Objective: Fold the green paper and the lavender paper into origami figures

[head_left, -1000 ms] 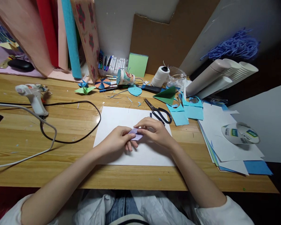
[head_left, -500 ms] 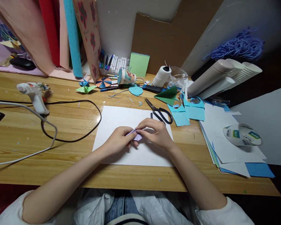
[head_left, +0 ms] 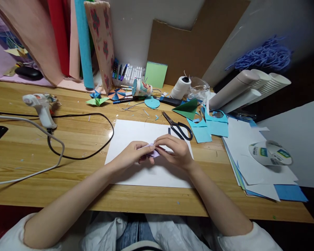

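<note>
Between my hands is a small folded piece of lilac paper (head_left: 154,153), held just above a white sheet (head_left: 136,174) on the table. My left hand (head_left: 136,152) pinches it from the left, thumb on top and fingers underneath. From the right, my right hand (head_left: 176,150) has its fingertips and thumb closed on the paper's right edge. Part of the folded paper is hidden by my fingers. Black-handled scissors (head_left: 178,127) lie partly on the sheet's far right corner, just beyond my right hand.
A white glue gun (head_left: 42,109) and looping cables (head_left: 104,120) lie to the left. Paper cutouts (head_left: 217,123), a thread spool (head_left: 180,88) and a folded green paper (head_left: 187,108) stand behind. Stacked sheets (head_left: 256,164) with a tape roll (head_left: 270,153) are at right.
My right hand's fingers have shifted slightly at the lilac paper's right edge, and the paper sits at a somewhat different angle. The camera view has moved a little.
</note>
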A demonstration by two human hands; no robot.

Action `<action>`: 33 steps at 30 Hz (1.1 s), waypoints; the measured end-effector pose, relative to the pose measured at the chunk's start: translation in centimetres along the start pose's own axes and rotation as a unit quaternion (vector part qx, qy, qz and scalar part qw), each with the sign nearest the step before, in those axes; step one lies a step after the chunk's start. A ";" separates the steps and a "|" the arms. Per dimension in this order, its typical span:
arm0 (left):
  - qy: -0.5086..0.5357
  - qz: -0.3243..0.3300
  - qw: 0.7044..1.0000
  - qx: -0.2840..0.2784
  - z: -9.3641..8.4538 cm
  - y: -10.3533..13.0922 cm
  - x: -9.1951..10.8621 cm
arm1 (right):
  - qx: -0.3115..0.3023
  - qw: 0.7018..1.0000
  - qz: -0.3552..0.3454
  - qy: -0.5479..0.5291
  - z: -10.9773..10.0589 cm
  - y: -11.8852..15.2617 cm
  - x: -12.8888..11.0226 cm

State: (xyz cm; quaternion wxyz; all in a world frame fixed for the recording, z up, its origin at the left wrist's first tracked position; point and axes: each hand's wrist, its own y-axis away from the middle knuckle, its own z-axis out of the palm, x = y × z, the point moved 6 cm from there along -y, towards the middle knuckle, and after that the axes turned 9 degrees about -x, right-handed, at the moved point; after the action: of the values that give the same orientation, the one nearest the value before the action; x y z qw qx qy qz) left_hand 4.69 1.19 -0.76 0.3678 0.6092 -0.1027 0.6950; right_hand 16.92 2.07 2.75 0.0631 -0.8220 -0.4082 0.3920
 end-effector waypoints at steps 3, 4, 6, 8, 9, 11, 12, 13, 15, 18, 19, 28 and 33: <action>-0.003 0.009 1.000 -0.006 0.0 0.0 0.2 | -0.006 0.999 -0.018 0.029 0.0 0.2 -0.2; -0.007 0.010 1.000 -0.004 0.0 -0.1 0.2 | -0.010 0.999 -0.023 0.041 0.1 0.3 -0.2; -0.017 0.017 1.000 0.000 -0.1 -0.1 0.2 | -0.019 0.997 -0.032 0.063 0.1 0.3 -0.4; -0.019 0.023 1.000 0.004 -0.1 -0.1 0.3 | -0.025 0.996 -0.043 0.078 0.1 0.3 -0.5; -0.013 0.026 1.000 0.005 -0.1 -0.1 0.2 | -0.026 0.995 -0.049 0.080 0.0 0.3 -0.6; 0.004 0.028 1.000 0.003 -0.2 -0.1 0.1 | -0.024 0.996 -0.060 0.069 -0.1 0.2 -0.8; 0.011 0.028 1.000 0.000 -0.2 0.0 0.0 | -0.023 0.996 -0.059 0.054 -0.2 0.2 -0.9; 0.014 0.028 1.000 -0.004 -0.2 0.0 -0.1 | -0.023 0.998 -0.056 0.033 -0.3 0.1 -0.9; 0.010 0.025 1.000 -0.009 -0.2 0.0 -0.1 | -0.020 0.999 -0.037 -0.020 -0.5 -0.1 -0.8; -0.036 0.031 0.999 0.000 -0.2 0.3 0.4 | 0.000 0.993 0.039 -0.111 -0.8 -0.3 0.0; -0.064 0.038 0.997 0.006 -0.1 0.4 0.7 | 0.007 0.986 0.082 -0.146 -0.7 -0.3 0.5; -0.339 0.100 0.932 0.081 -0.1 1.0 1.6 | -0.095 0.922 0.254 -0.274 1.4 0.2 2.7; -0.352 0.118 0.925 0.082 0.1 1.1 1.7 | -0.082 0.929 0.249 -0.262 1.4 0.3 2.8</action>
State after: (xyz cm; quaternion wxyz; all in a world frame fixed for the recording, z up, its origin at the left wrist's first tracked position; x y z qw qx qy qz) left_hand 4.12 1.02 1.14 0.1720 0.8262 -0.2394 0.4801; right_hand 17.13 3.66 0.02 -0.2133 -0.7674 -0.2231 0.5620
